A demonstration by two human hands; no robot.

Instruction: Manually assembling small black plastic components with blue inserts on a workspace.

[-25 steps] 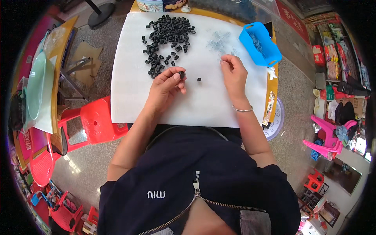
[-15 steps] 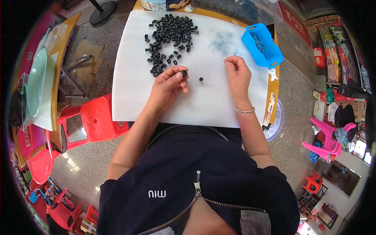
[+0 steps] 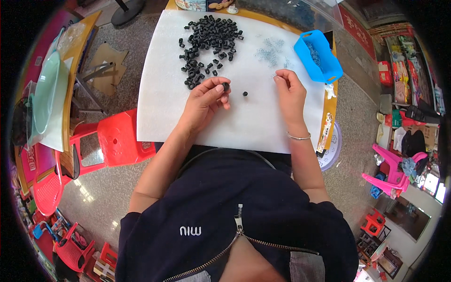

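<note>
Between the thumb and fingers of my left hand [image 3: 205,101] is a small black plastic piece [image 3: 226,87], held over the white foam sheet [image 3: 188,124]. My right hand [image 3: 291,91] is pinched over the sheet's right side; something tiny and pale seems to show at its fingertips, too small to name. A single black part [image 3: 244,94] lies on the sheet between my hands. Beyond my left hand spreads a pile of similar black pieces [image 3: 213,35]. Past my right hand is a scatter of tiny pale-blue bits [image 3: 271,51].
A blue plastic basket [image 3: 324,63] with more tiny bits stands at the sheet's far right edge. A tin [image 3: 190,4] stands at the far table edge. Red plastic chairs [image 3: 120,138] are on the left, a pink stool [image 3: 394,171] on the right.
The whole view has shifted slightly, with the table appearing a little further right. Both hands keep nearly the same pose, and the left still holds the black piece.
</note>
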